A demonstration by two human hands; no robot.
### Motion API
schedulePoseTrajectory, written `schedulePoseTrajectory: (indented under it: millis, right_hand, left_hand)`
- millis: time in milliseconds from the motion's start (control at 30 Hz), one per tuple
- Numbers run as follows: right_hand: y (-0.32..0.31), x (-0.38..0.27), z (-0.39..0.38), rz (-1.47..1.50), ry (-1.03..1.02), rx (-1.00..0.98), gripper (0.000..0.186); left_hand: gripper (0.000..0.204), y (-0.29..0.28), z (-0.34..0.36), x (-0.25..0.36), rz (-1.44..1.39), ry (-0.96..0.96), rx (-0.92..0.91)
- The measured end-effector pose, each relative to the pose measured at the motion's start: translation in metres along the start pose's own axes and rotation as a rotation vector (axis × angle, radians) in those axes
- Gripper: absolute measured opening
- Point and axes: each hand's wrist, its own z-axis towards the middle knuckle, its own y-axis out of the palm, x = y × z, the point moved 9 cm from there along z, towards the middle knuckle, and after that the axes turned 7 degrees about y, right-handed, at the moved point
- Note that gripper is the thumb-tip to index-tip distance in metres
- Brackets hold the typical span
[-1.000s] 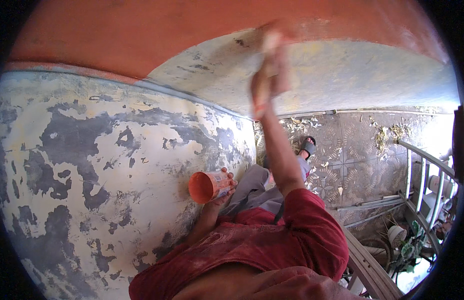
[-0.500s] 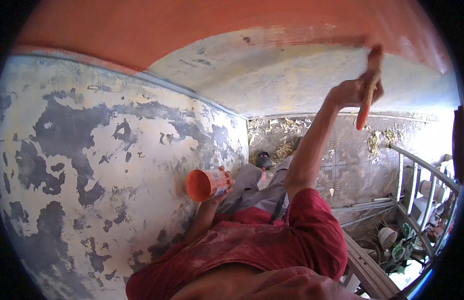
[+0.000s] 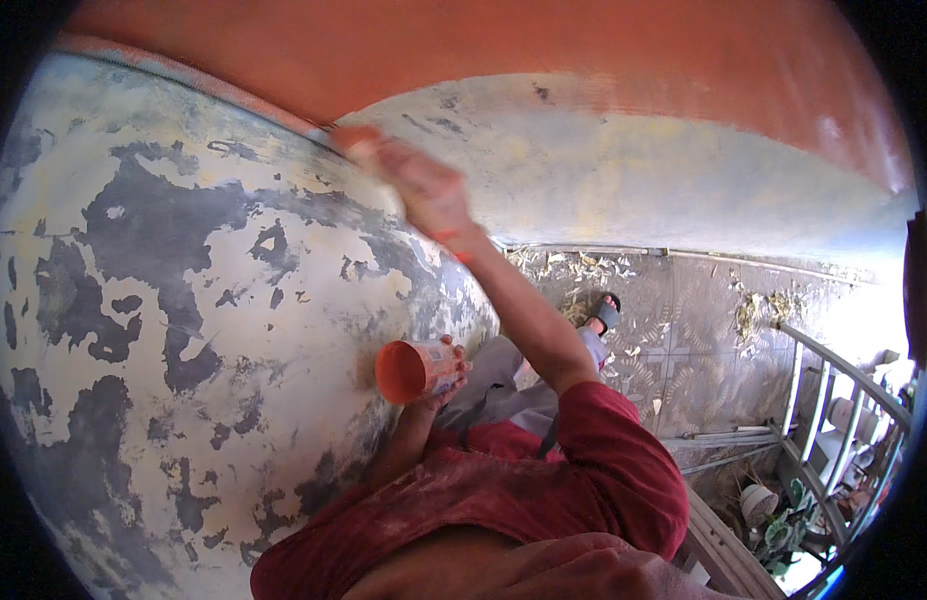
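Note:
My right hand [image 3: 430, 192] is raised and closed around a paint brush [image 3: 368, 158], blurred by motion, its orange-stained bristles at the corner where the peeling wall [image 3: 163, 300] meets the orange-painted band [image 3: 463, 50]. Lower down, my left hand [image 3: 449, 375] grips an orange paint cup [image 3: 415, 371] at waist height, its mouth facing the wall. My red sleeve [image 3: 603, 470] fills the lower middle.
A grey unpainted wall [image 3: 633, 170] runs to the right below the orange band. Paint flakes litter the tiled floor [image 3: 703, 330], where my sandalled foot [image 3: 603, 312] stands. A metal railing [image 3: 843, 400] and potted plants [image 3: 773, 515] stand at the right.
My right hand has swung the brush from the far right of the orange edge leftward to the wall corner. The left hand with the cup has stayed put.

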Motion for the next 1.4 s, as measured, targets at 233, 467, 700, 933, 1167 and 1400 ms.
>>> schedulePoseTrajectory:
  millis: [233, 467, 700, 933, 1167, 1400]
  right_hand:
    - [-0.313, 0.047, -0.091, -0.234, 0.179, 1.349, 0.021]
    - [-0.172, 0.008, -0.034, -0.859, 0.042, 1.047, 0.020]
    - [0.071, -0.012, 0.009, 0.062, 0.102, 0.247, 0.033]
    - [-0.098, 0.014, 0.003, 0.155, 0.319, 0.485, 0.019]
    - [-0.409, 0.053, -0.067, -0.167, 0.204, 1.294, 0.019]
    - [-0.338, 0.041, -0.031, -0.188, 0.216, 1.156, 0.059]
  left_hand:
    - [0.056, -0.006, -0.006, -0.006, -0.058, 0.022, 0.010]
    - [0.058, 0.006, -0.010, -0.009, -0.091, 0.030, -0.039]
    - [0.058, 0.037, -0.026, 0.004, -0.093, 0.097, -0.165]
    - [0.050, 0.042, -0.026, 0.008, -0.116, 0.142, -0.134]
    - [0.047, 0.073, 0.036, -0.007, -0.061, 0.088, -0.114]
    - [0.050, 0.116, 0.095, -0.046, 0.049, -0.063, -0.172]
